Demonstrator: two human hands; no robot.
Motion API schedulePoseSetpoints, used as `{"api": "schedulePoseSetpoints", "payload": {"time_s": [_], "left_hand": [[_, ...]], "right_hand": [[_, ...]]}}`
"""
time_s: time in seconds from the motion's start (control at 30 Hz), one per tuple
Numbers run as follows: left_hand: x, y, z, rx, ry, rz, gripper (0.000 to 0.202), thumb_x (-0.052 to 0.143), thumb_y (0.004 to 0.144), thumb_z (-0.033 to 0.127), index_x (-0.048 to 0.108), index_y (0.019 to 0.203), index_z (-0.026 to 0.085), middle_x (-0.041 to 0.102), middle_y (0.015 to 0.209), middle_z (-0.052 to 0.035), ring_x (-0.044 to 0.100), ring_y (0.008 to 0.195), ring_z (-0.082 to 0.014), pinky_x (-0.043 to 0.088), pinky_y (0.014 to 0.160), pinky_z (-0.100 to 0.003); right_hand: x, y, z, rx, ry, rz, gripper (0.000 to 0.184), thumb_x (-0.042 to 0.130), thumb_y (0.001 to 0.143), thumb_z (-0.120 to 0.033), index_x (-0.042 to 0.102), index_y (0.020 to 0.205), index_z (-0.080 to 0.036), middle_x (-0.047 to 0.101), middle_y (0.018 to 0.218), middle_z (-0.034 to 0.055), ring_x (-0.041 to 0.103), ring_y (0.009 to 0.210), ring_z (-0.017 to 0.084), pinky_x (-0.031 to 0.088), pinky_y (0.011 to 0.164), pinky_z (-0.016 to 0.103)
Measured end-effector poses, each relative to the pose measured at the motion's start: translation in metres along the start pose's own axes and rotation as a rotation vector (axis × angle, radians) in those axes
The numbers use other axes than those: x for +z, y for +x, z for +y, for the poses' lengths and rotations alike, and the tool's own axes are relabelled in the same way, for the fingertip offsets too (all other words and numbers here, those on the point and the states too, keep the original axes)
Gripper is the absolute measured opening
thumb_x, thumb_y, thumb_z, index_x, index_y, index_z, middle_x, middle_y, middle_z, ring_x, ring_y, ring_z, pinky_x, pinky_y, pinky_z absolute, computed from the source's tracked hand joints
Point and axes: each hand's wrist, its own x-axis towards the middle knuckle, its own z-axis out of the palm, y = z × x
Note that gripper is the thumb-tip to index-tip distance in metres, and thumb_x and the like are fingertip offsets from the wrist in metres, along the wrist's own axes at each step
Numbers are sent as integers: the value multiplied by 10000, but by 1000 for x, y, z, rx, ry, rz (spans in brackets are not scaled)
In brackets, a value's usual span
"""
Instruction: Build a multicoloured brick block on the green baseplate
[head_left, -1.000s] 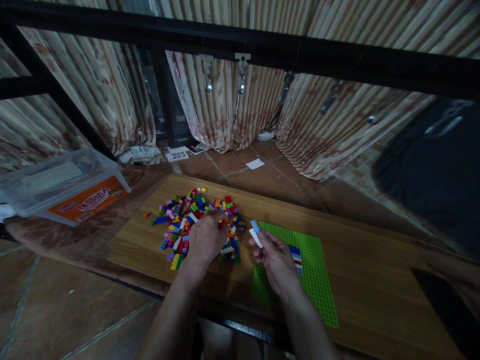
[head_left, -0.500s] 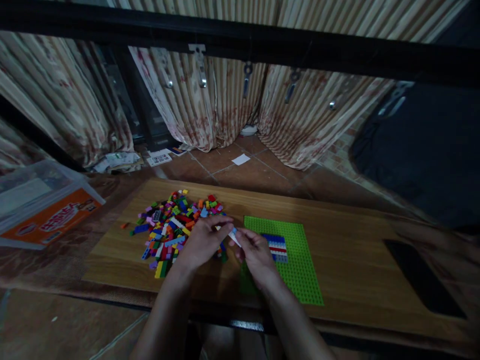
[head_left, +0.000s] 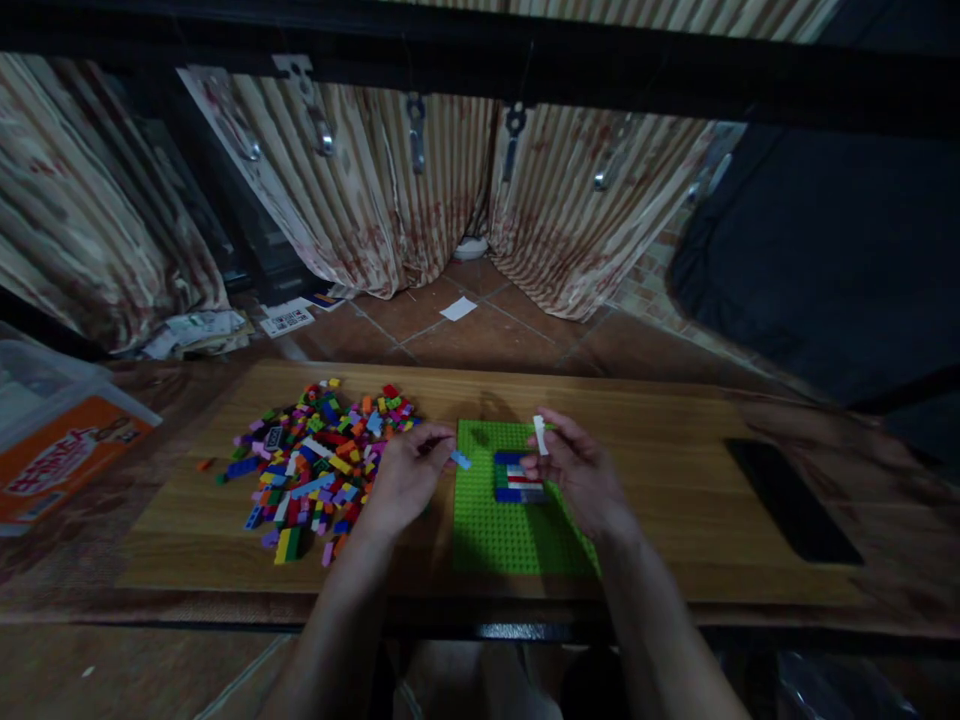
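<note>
My left hand (head_left: 405, 475) hovers at the right edge of a pile of small coloured bricks (head_left: 315, 460) and pinches a light blue brick (head_left: 460, 460) at its fingertips. My right hand (head_left: 577, 470) is over a green baseplate (head_left: 491, 525) and pinches a white brick (head_left: 538, 433) held upright. On the baseplate, between the hands, sits a small block of blue, white and red rows (head_left: 514, 478). Everything lies on a wooden board (head_left: 675, 540).
An orange-labelled clear plastic box (head_left: 52, 445) stands at the far left. A dark flat phone-like object (head_left: 791, 500) lies on the right of the board. Striped curtains (head_left: 420, 190) hang behind, with papers (head_left: 285, 320) on the tiled floor.
The two hands, which met over the pile's edge half a second ago, have parted: the left now keeps the blue brick, the right carries the white one over the baseplate. The view swung left.
</note>
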Motion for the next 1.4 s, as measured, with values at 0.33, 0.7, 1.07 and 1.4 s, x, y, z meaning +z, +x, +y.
{"api": "schedulePoseSetpoints", "payload": {"time_s": [0.33, 0.7, 1.07, 1.4], "left_hand": [[44, -5, -2, 86, 182, -225, 212, 569, 804, 192, 706, 967, 190, 716, 946, -20, 646, 836, -152, 483, 764, -252], [83, -18, 2, 353, 569, 72, 177, 538, 854, 159, 705, 896, 200, 672, 927, -33, 619, 873, -160, 490, 811, -280], [99, -29, -4, 267, 602, -26, 170, 588, 830, 244, 669, 978, 216, 641, 943, -31, 621, 829, -153, 510, 760, -271], [89, -22, -1, 173, 421, -153, 260, 595, 770, 161, 648, 1020, 210, 664, 949, -16, 646, 784, -125, 528, 768, -253]], "right_hand": [[-44, 12, -3, 6, -368, 66, 389, 699, 668, -461, 651, 949, -196, 688, 704, 14, 656, 684, 178, 492, 623, 297], [-49, 12, 8, 25, -819, -95, 278, 555, 768, -278, 687, 992, -177, 689, 721, 15, 609, 631, 153, 448, 624, 284], [-36, 8, 5, -11, -924, -40, 245, 597, 760, -222, 684, 982, -169, 720, 754, 34, 643, 657, 158, 463, 650, 278], [-38, 11, 9, -42, -911, -76, 222, 543, 808, -283, 711, 920, -192, 718, 787, 36, 642, 681, 164, 477, 646, 284]]}}
